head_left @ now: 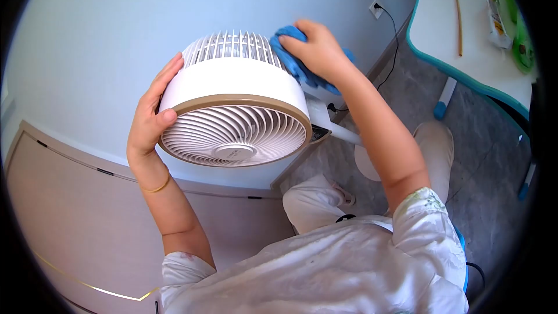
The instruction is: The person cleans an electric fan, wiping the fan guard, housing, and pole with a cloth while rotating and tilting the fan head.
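A white fan (244, 84) with a brown ring round its front grille is tilted in front of me, its slatted rear guard facing up. My left hand (152, 104) grips the side of the fan housing, thumb on the front rim and fingers along the back edge. In my right hand (317, 49) is a bunched blue cloth (290, 61), pressed against the right side of the rear guard. The fan's white pole (344, 134) runs down to a round base (366, 163), partly covered by my right forearm.
At the upper right stands a white table (436, 23) with a teal edge, holding a thin stick (458, 17), a packet (497, 20) and a green item (523, 46). A black cord (396, 40) hangs from a wall socket (376, 9). Blue wall and a door (93, 215) lie left.
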`<state>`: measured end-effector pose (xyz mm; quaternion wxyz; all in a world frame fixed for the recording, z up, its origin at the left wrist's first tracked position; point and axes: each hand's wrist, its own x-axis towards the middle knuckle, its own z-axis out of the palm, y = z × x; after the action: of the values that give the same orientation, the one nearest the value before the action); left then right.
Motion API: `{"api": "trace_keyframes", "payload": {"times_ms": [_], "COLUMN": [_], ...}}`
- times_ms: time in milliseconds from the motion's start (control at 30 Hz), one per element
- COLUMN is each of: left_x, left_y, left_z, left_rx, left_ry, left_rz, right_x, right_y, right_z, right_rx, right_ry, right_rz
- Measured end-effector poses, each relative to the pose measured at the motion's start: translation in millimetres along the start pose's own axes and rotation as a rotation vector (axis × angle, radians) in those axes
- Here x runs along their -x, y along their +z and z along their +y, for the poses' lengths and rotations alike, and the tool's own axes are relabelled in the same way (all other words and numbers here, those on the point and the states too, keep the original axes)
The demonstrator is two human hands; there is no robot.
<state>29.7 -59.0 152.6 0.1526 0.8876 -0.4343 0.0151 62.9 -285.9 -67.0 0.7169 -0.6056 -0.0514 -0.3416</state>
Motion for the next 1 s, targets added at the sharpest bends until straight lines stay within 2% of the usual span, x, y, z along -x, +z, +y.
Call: {"api": "trace_keyframes", "payload": {"times_ms": [100, 167, 367, 467, 567, 667, 767, 867, 1000], "left_x": [2.1, 0.6, -0.4, -0.8, -4.0, -2.3, -2.0, -1.0, -1.9], "left_y": [0.0, 0.0, 1.9, 3.0, 7.0, 9.2, 8.4, 11.3, 13.6], "left_z": [-3.2, -4.0, -0.5, -2.5, 2.3, 3.0, -1.8, 1.4, 8.2], "left_rx": [-0.009, -0.029, -0.036, -0.028, -0.039, -0.008, 0.035, 0.032, 0.017], "left_ry": [0.026, 0.040, 0.023, -0.005, -0.042, -0.042, -0.025, -0.020, -0.035], "left_rz": [0.000, -0.006, 0.007, 0.005, 0.012, 0.021, 0.004, 0.004, 0.006], "right_x": [48.2, 55.5, -17.8, -36.8, 0.3, 69.2, 100.2, 68.5, 7.3], "right_y": [-8.2, -10.7, 11.1, 28.8, 21.0, 5.6, 3.9, 5.1, 30.0], "right_z": [-13.2, -18.9, 11.5, 37.4, 40.3, 5.1, 4.5, 30.6, 63.8], "right_rx": [-0.163, -0.156, 0.044, -0.045, 0.025, -0.114, -0.208, -0.046, -0.097], "right_ry": [0.013, 0.043, 0.034, 0.157, -0.065, 0.065, 0.045, 0.077, 0.154], "right_rz": [-0.002, 0.013, 0.031, 0.060, 0.235, 0.220, 0.229, 0.194, 0.203]}}
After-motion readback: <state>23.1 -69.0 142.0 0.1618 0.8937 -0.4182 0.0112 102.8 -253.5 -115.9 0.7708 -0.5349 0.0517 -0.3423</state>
